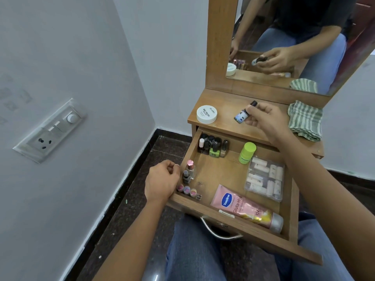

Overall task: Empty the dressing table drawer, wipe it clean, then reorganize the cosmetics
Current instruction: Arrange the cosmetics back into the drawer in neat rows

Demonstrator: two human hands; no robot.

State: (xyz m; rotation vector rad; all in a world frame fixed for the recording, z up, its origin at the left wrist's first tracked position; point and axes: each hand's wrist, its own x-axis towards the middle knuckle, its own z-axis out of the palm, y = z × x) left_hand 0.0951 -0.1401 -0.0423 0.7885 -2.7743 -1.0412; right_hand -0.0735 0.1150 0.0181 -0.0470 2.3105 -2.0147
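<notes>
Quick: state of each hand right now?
Left hand: fingers curled against the drawer, left wall; grip cannot be told.
Right hand: pinches a small blue-labelled bottle.

I count one white jar point(206, 114), one striped cloth point(305, 120), one small blue bottle point(239, 115), one green container point(246, 153), one pink tube point(243, 205), one clear box point(263, 177), three little colour pots point(186, 189), two capped bottles point(190, 168) beside them, and a bottle cluster point(214, 153) too crowded to tally.
</notes>
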